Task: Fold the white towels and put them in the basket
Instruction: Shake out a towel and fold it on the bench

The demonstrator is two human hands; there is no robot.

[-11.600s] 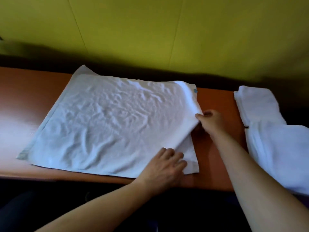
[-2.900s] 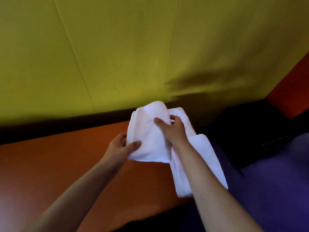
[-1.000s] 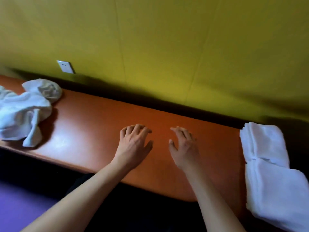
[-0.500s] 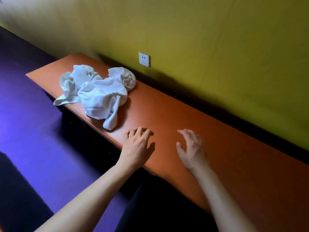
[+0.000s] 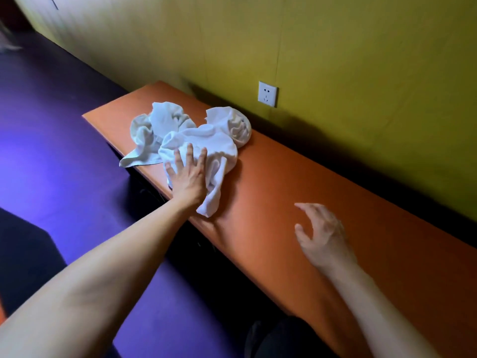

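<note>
Grip state, head view: the left hand [image 5: 188,180] lies with fingers straight and spread, palm pressing on the nearest crumpled white towel [image 5: 206,161]; nothing is pinched or enclosed yet. The right hand [image 5: 321,235] is blurred, fingers loosely curled, holding nothing, above the bare orange table [image 5: 322,182], well apart from the cloth. Three unfolded towels form a heap near the table's far left end: the nearest towel under the left palm, with a tail trailing toward the front edge; a second towel [image 5: 152,130] behind it to the left, one corner hanging over the edge; a third towel [image 5: 236,126] bunched against the dark strip below the yellow wall [image 5: 361,60], beneath a wall socket [image 5: 268,93]. No basket is visible. Judged step: fetching the next towel for folding. The next move calls for the left fingers to close on the nearest towel alone, drag it clear of its neighbours onto the bare table, and let the right hand help spread it flat.
</note>
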